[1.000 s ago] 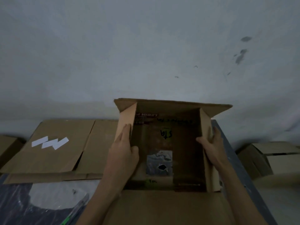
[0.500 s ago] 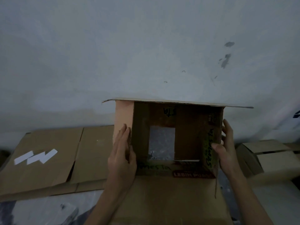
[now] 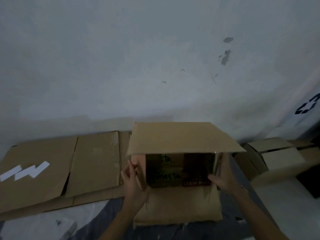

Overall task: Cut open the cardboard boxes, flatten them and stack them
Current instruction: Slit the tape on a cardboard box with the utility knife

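Fingers [image 3: 130,168] of the left hand [image 3: 134,182] curl round the left side flap of a brown cardboard box [image 3: 180,137] and grip the flap's edge; blur softens their outline. Fingers [image 3: 225,161] of the right hand [image 3: 223,177] lie along the outside of the box's right wall while the thumb hooks into the opening, so this hand grips that wall.

Between the two hands, the box lies on its side with its open mouth facing the person. One long flap juts out above the fingers like a roof. Another long flap lies flat below them, reaching toward the person. The inside is dark, with dark handwriting [image 3: 166,176] on the inner walls. A red printed label [image 3: 196,183] with pale letters sits just beside the right thumb. The box rests on a bench [image 3: 110,212] with a dark blue-grey top.

Left of the left hand, just beside the box, flattened brown cardboard sheets [image 3: 93,161] lie overlapping and run off toward the left. White zigzag paper strips [image 3: 26,171] sit on the farthest sheet.

Right of the right hand stand further brown cardboard boxes [image 3: 277,156], apart from the held box.

Beyond the fingers rises a pale grey wall [image 3: 138,66] with a few dark marks [image 3: 226,55]. At the far right, a dark recycling symbol [image 3: 309,105] shows on a white surface.
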The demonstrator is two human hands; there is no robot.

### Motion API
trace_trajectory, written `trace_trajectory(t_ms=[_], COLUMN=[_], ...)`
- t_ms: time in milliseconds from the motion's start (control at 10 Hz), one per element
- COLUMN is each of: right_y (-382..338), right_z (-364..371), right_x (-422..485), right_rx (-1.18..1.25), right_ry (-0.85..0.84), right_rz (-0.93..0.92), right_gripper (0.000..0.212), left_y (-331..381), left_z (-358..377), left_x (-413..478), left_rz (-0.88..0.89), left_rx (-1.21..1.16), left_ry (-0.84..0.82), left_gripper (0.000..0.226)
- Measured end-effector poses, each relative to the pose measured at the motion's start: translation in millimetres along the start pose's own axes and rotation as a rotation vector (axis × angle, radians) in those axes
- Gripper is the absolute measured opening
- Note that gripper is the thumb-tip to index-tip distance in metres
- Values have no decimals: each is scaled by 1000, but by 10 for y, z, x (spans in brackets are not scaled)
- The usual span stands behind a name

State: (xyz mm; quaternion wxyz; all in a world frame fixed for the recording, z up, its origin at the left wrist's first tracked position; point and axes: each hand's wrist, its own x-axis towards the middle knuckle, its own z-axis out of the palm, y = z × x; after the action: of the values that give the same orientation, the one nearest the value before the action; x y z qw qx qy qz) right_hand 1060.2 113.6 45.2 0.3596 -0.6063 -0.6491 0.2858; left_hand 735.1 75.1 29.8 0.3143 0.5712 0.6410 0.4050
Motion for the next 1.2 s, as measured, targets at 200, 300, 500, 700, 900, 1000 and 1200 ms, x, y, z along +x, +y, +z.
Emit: trace_trajectory(t_ms=[200, 300, 500, 700, 900, 1000, 1200], right_y=[76, 222, 411, 345, -1250, -1558, -2037], right_z=[48, 46, -39, -285, -438, 48, 1403], right_x=[-143, -194, -526, -757, -909, -805, -623], right_rx=[-172, -153, -259, -232, -861, -569, -620], right_ry=[-64, -36, -6, -192, -249, 83, -190], right_rz=[130, 278, 429, 674, 643, 282, 232], right_gripper=[107, 58, 52, 55, 38, 31, 101], left_y=[-359, -759, -604, -307, -363, 65, 315], left_z=[249, 383, 189, 9, -412, -615, -672], left_x=[-151, -265, -573, -554, -43, 130, 898], left_rz=[-207, -301, -227, -147, 138, 63, 225], left_rx=[-32, -28, -136, 162, 405, 366, 291], left_ry=[-118, -217, -406, -498, -455, -306, -189], left_gripper=[122, 106, 111, 153, 85, 28, 41])
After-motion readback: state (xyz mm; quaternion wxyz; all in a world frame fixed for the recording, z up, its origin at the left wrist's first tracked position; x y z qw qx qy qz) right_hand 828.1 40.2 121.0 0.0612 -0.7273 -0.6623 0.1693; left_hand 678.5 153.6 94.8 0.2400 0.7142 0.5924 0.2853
